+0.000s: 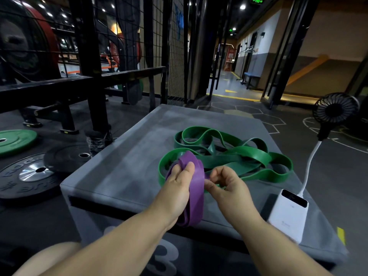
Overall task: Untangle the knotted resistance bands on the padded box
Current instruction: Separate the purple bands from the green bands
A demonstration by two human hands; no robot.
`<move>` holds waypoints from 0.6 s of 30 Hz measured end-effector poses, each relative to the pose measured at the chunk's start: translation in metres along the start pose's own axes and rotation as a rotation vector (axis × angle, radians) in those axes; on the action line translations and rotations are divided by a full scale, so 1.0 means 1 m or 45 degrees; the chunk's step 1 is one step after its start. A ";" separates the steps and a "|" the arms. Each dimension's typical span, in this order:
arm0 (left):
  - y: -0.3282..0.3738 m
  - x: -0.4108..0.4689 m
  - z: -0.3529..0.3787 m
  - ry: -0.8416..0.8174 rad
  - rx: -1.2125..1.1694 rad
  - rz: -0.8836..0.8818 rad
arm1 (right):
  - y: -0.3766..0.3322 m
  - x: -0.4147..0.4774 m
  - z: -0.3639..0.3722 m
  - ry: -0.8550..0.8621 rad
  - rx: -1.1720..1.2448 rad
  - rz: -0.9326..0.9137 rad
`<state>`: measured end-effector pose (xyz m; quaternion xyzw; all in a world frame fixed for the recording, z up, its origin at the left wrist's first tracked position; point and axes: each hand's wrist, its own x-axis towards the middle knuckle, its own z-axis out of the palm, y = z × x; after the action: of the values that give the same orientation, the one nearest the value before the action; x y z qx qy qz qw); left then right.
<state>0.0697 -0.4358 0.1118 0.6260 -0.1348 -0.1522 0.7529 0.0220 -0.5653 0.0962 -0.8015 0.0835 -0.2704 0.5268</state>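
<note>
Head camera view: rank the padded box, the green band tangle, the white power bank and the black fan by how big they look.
1. padded box
2. green band tangle
3. white power bank and black fan: these look about alike, and the power bank is nearer the camera, so I won't rank them.

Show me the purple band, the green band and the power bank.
purple band (196,196): head view, broad folded strip.
green band (256,154): head view, wide upper strip.
power bank (286,218): head view, white top face.
</note>
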 end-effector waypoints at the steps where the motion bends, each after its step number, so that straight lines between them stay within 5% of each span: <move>1: 0.000 0.000 0.000 0.014 0.006 -0.007 | -0.003 0.001 0.000 -0.045 0.149 0.036; 5: 0.005 0.000 -0.002 -0.003 0.039 -0.088 | -0.006 0.001 -0.006 -0.274 0.512 0.074; 9: 0.010 -0.005 0.001 -0.190 0.124 -0.112 | -0.009 0.000 -0.010 -0.406 0.340 0.006; 18: 0.035 -0.014 -0.013 -0.672 0.149 -0.290 | -0.011 0.005 -0.018 -0.324 0.000 -0.027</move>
<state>0.0642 -0.4131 0.1433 0.6181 -0.2636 -0.3853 0.6325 0.0147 -0.5772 0.1127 -0.8302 0.0075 -0.1720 0.5302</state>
